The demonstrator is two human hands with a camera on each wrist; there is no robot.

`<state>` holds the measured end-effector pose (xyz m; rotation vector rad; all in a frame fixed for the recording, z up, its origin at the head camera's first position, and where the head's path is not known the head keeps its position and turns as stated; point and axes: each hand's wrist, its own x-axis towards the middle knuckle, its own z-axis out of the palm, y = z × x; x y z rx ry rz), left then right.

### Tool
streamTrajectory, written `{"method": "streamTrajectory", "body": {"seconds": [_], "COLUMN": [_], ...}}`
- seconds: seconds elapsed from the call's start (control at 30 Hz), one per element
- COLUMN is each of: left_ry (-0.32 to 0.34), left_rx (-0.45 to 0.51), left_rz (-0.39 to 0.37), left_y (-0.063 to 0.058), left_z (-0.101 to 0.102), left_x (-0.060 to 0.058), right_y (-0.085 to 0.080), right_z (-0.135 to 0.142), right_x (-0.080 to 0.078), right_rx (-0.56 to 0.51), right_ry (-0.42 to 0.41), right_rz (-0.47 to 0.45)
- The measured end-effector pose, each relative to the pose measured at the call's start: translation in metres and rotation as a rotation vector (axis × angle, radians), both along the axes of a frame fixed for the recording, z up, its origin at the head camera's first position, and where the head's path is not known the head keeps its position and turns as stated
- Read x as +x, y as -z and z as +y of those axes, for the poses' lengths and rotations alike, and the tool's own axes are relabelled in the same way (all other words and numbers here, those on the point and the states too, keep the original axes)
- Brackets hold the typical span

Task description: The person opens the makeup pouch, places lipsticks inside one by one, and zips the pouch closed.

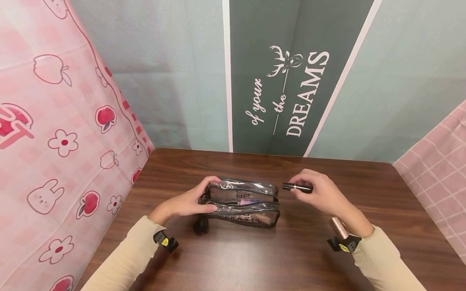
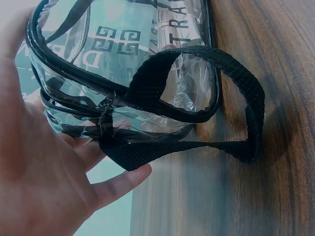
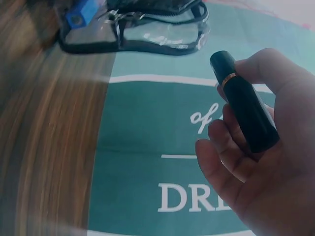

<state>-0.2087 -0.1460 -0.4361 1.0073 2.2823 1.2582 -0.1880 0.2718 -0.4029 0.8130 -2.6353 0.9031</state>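
Note:
A clear zip pouch (image 1: 251, 220) with black piping lies on the table, its top gaping and small items inside it. My left hand (image 1: 194, 198) holds its left end, thumb on the near edge and fingers at the far one. From that end a black strap loop (image 2: 253, 108) sticks out, close by my fingers in the left wrist view. Just off the pouch's right end, my right hand (image 1: 316, 190) pinches a black cosmetic tube (image 3: 246, 108) with a thin gold ring. The tube points toward the pouch, held above the table.
A rose-gold tube (image 1: 339, 227) stands beside my right wrist, partly hidden by the wrist camera. The brown wooden table (image 1: 240, 262) ends at a grey-green printed cloth (image 1: 174, 101) behind. Pink cloth (image 1: 43, 161) hangs on the left, pink checked cloth (image 1: 437, 173) on the right.

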Motion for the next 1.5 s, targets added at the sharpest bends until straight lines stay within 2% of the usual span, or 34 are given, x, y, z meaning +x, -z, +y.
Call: {"method": "streamTrajectory", "body": {"seconds": [0.57,0.83,1.17,1.3,1.5], "left_ry": [0.005,0.001,0.0,0.012,0.009], "left_rx": [0.008,0.006,0.019,0.047,0.038], "left_rz": [-0.007,0.0,0.004,-0.019,-0.026], "left_y": [-0.001,-0.001,0.0,0.001,0.001], "left_z": [0.0,-0.001,-0.001,-0.001,-0.001], "left_x": [0.0,0.001,0.002,0.001,0.001], "right_y": [-0.013,-0.01,-0.009,-0.006,0.001], "right_z": [-0.051,-0.076,-0.102,-0.109,-0.114], "right_x": [-0.005,-0.007,-0.004,-0.004,-0.005], "right_rx": [-0.024,-0.013,0.021,0.027,0.08], "right_ry": [-0.107,-0.151,-0.166,-0.184,-0.201], "right_rz": [0.019,0.047,0.056,0.067,0.114]}}
